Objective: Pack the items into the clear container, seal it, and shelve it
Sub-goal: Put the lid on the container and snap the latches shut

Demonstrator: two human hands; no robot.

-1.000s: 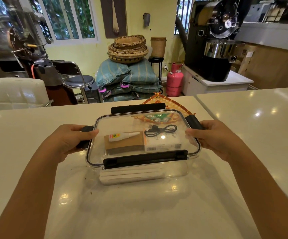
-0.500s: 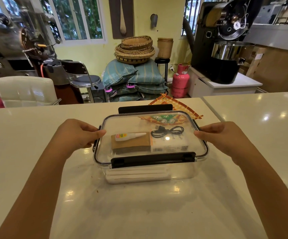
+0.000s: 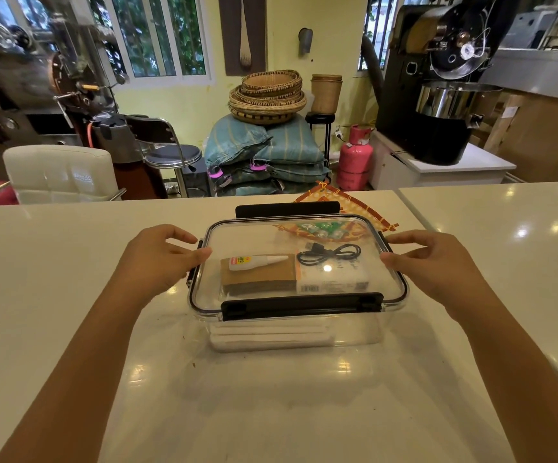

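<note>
The clear container (image 3: 364, 332) sits mid-counter with its clear lid (image 3: 237, 235) on top. The near black latch (image 3: 302, 305) is folded down; the far latch (image 3: 287, 209) sticks up. Inside lie a brown box (image 3: 259, 279), a white glue tube (image 3: 256, 262), a black cable (image 3: 329, 253), a white box (image 3: 332, 279) and an orange packet (image 3: 324, 230). My left hand (image 3: 159, 259) is at the lid's left edge, fingers spread, thumb touching the rim. My right hand (image 3: 434, 262) is at the right edge, fingers apart, holding nothing.
The white counter (image 3: 271, 412) runs wide around the container, with a seam to a second counter (image 3: 505, 228) on the right. An orange patterned cloth (image 3: 354, 203) lies behind the container. Beyond the counter stand a white chair (image 3: 60, 173), stacked sacks and a pink gas cylinder (image 3: 354, 158).
Both hands pressed the black side latches down, then loosened and opened; their fingers now spread at the lid's edges. The view shifted slightly.
</note>
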